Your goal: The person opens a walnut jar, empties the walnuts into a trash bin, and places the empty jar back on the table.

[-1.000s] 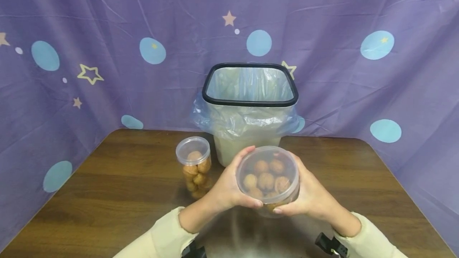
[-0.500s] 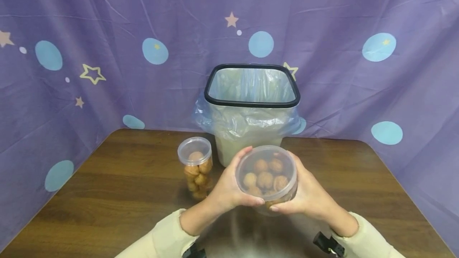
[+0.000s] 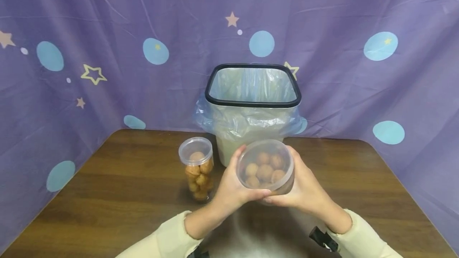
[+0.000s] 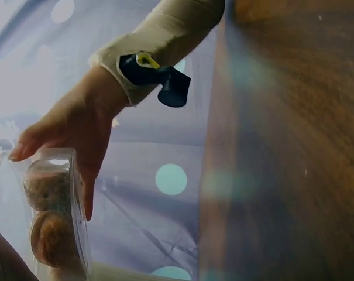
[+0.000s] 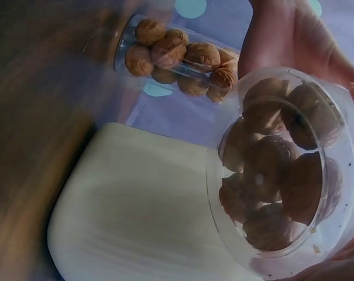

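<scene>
Both hands grip a round clear plastic tub (image 3: 264, 145) of walnuts (image 3: 264, 172) from opposite sides, tilted above the table. My left hand (image 3: 231, 188) curves round its left side and my right hand (image 3: 309, 188) round its right. The thumbs meet at the near side, below the rim. A cloudy cover spans the tub's top in the head view. In the right wrist view the tub's round base (image 5: 223, 225) shows, with several walnuts (image 5: 270, 167) behind it. In the left wrist view, the tub's side (image 4: 77, 216) and two walnuts appear beside the left hand (image 4: 77, 123).
A tall clear jar (image 3: 195, 162) of walnuts stands on the wooden table (image 3: 118, 194) to the left. Behind the tub stands a pale bin (image 3: 227, 146) with a black rim (image 3: 252, 104) and a bluish plastic liner (image 3: 204, 112). A purple curtain (image 3: 186, 15) hangs behind the table.
The tub has risen slightly and tilted between the hands, and the walnuts inside appear shifted. The thumbs have come together at its near side. Jar and bin stay in place.
</scene>
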A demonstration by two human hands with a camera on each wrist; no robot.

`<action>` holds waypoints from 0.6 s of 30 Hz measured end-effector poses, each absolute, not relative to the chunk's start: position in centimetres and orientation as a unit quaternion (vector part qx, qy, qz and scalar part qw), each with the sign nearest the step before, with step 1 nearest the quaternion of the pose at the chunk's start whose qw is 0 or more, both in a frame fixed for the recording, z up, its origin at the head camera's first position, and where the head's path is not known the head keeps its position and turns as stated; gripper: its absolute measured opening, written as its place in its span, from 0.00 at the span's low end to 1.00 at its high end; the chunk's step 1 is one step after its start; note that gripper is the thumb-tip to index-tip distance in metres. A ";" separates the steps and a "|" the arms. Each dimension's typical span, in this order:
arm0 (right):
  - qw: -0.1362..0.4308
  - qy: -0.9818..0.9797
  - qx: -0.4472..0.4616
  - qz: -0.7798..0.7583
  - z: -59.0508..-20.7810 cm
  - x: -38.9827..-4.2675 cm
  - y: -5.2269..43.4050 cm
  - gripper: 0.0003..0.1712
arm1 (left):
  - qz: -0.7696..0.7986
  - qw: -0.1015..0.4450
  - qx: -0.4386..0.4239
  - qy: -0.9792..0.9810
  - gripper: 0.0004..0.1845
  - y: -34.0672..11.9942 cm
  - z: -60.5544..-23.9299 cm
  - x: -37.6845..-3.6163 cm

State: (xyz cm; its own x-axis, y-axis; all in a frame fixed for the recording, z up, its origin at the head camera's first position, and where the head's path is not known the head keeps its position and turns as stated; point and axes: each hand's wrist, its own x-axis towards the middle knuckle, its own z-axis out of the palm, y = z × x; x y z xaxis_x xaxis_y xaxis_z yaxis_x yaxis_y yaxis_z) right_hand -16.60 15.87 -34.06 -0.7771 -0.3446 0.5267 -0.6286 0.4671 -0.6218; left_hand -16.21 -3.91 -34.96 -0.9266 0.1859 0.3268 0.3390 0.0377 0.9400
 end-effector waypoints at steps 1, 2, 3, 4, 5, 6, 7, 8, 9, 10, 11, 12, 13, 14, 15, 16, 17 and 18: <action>0.169 -0.841 0.289 0.425 -34.0 -16.5 16.0 0.66 | -0.669 0.056 -0.184 -0.718 0.60 -3.9 -34.9 -16.1; 0.171 -0.842 0.289 0.423 -34.0 -16.5 16.1 0.66 | -0.669 0.055 -0.187 -0.717 0.60 -3.9 -34.8 -16.0; 0.173 -0.842 0.290 0.421 -33.9 -16.4 16.2 0.67 | -0.671 0.052 -0.188 -0.715 0.61 -3.9 -34.8 -15.9; 0.174 -0.841 0.291 0.421 -33.9 -16.4 16.2 0.67 | -0.673 0.049 -0.191 -0.713 0.61 -3.9 -34.8 -15.7; 0.175 -0.841 0.291 0.422 -33.9 -16.3 16.3 0.67 | -0.675 0.044 -0.194 -0.710 0.62 -3.9 -34.7 -15.6; 0.176 -0.839 0.294 0.423 -33.8 -16.3 16.4 0.67 | -0.676 0.041 -0.198 -0.709 0.63 -3.9 -34.7 -15.4; 0.176 -0.837 0.297 0.425 -33.8 -16.2 16.4 0.67 | -0.678 0.036 -0.204 -0.705 0.64 -4.0 -34.7 -15.3; 0.177 -0.834 0.300 0.427 -33.7 -16.2 16.5 0.68 | -0.680 0.031 -0.210 -0.702 0.65 -4.1 -34.7 -15.2; 0.177 -0.832 0.304 0.429 -33.7 -16.2 16.5 0.68 | -0.682 0.026 -0.215 -0.698 0.65 -4.2 -34.7 -15.1; 0.177 -0.830 0.306 0.432 -33.6 -16.2 16.6 0.68 | -0.681 0.024 -0.222 -0.698 0.66 -4.4 -34.6 -15.1; 0.177 -0.827 0.310 0.435 -33.6 -16.2 16.6 0.69 | -0.680 0.020 -0.229 -0.696 0.66 -4.5 -34.6 -15.0; 0.180 -0.825 0.313 0.436 -33.5 -16.2 16.6 0.69 | -0.681 0.018 -0.238 -0.693 0.67 -4.6 -34.6 -15.0; 0.181 -0.823 0.316 0.437 -33.5 -16.2 16.7 0.69 | -0.681 0.016 -0.247 -0.690 0.67 -4.7 -34.6 -15.0; 0.183 -0.821 0.318 0.438 -33.5 -16.1 16.7 0.69 | -0.682 0.016 -0.256 -0.685 0.67 -4.8 -34.6 -15.1; 0.185 -0.820 0.319 0.437 -33.5 -16.1 16.7 0.69 | -0.681 0.016 -0.264 -0.682 0.66 -4.9 -34.6 -15.1; 0.187 -0.819 0.320 0.438 -33.6 -16.1 16.8 0.69 | -0.682 0.017 -0.273 -0.679 0.65 -5.0 -34.6 -15.2; 0.188 -0.819 0.321 0.438 -33.6 -16.1 16.8 0.69 | -0.683 0.017 -0.281 -0.674 0.64 -5.1 -34.6 -15.2; 0.189 -0.819 0.321 0.437 -33.6 -16.0 16.9 0.69 | -0.684 0.018 -0.290 -0.669 0.64 -5.2 -34.7 -15.3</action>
